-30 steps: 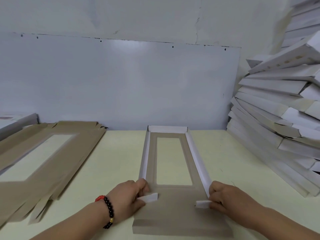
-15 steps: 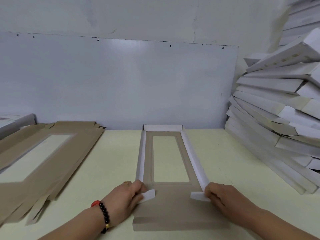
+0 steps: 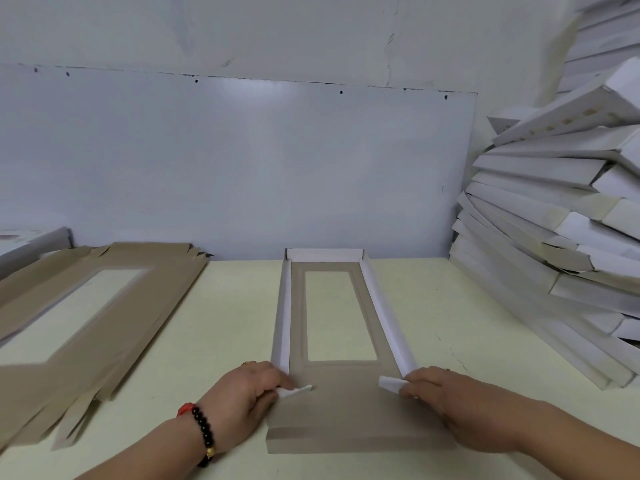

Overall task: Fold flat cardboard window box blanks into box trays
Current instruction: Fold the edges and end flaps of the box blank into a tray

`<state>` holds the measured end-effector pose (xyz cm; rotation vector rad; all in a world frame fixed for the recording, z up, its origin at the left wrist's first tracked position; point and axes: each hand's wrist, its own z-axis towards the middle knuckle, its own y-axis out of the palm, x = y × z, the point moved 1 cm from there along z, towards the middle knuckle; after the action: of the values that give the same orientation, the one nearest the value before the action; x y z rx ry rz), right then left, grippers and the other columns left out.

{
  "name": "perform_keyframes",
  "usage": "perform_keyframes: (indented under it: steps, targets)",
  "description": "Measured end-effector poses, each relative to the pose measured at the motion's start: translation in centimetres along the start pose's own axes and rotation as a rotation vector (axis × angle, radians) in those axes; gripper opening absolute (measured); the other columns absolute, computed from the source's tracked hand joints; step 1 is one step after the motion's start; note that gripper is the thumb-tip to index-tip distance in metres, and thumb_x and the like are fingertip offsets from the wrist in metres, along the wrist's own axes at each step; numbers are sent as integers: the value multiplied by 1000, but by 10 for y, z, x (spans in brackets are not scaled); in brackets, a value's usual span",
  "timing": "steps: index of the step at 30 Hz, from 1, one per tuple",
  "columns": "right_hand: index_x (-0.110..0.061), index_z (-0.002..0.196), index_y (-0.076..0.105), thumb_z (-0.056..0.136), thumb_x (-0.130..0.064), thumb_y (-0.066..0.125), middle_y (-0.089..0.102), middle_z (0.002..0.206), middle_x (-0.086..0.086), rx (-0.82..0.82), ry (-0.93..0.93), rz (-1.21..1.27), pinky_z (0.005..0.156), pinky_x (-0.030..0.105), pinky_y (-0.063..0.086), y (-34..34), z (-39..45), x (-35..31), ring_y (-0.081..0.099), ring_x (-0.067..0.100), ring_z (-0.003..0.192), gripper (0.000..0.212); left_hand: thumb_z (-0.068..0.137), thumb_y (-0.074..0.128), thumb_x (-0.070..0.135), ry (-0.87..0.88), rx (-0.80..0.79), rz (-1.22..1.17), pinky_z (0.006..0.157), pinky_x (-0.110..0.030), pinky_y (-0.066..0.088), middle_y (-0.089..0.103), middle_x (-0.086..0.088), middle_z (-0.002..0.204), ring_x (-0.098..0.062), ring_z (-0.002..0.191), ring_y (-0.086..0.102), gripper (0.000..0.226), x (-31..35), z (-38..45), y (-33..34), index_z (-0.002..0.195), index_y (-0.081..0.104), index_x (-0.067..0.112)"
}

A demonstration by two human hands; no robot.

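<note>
Pale counter (image 3: pixel 221 317) below. Stack of folded white trays (image 3: pixel 554 244) leaning at right; flat brown blanks (image 3: pixel 86 306) piled at left. Half-folded window box blank (image 3: pixel 341 403) lying centre, three walls raised. Left hand (image 3: pixel 242 400) pinching the near-left corner tab (image 3: pixel 298 390); right hand (image 3: pixel 446 400) pinching the near-right tab (image 3: pixel 389 382).

The pile of flat blanks (image 3: pixel 86 306) runs off the left edge, the stack of folded boxes (image 3: pixel 554 237) off the right, and both forearms off the bottom.
</note>
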<state>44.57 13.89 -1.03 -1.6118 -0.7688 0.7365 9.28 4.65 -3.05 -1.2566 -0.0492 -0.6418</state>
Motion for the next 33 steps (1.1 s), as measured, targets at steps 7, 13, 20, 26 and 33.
perform_keyframes:
  steps: [7, 13, 20, 26, 33]
  targets:
    - [-40, 142, 28, 80, -25, 50, 20, 141, -29, -60, 32, 58, 105, 19, 32, -7, -5, -4, 29, -4, 128, 67, 68, 56, 17, 17, -106, -31, 92, -13, 40, 51, 23, 115, 2, 107, 48, 55, -2, -7, -2, 122, 57, 29]
    - [-32, 118, 45, 76, -11, 41, 40, 129, -18, 61, 37, 104, 100, 24, 37, 3, -1, 0, 41, 5, 121, 47, 67, 48, 16, -8, -209, -42, 89, -6, 35, 34, 38, 112, 8, 108, 35, 71, 1, -8, -2, 127, 34, 51]
    - [-34, 111, 49, 79, -6, 41, 44, 118, -22, 138, 18, 107, 95, 20, 37, 11, 3, 6, 41, -3, 113, 43, 75, 57, 20, -83, -169, -34, 89, -2, 34, 41, 20, 111, 11, 102, 39, 72, 10, 1, 7, 140, 36, 43]
    - [-35, 109, 50, 88, -12, 46, 43, 111, -27, 148, 9, 104, 90, 14, 36, 14, 6, 10, 39, -8, 105, 32, 93, 51, 19, -77, -117, -42, 88, -8, 38, 52, 22, 105, 6, 97, 41, 45, 10, 3, 10, 134, 47, 36]
    - [-41, 97, 49, 91, -41, 44, 43, 94, -32, 160, 6, 131, 77, 10, 31, 9, 7, 7, 40, -11, 91, 8, 93, 42, 16, -147, -135, -54, 74, -9, 36, 51, 12, 92, 5, 85, 41, 22, 9, 4, 9, 97, 43, 37]
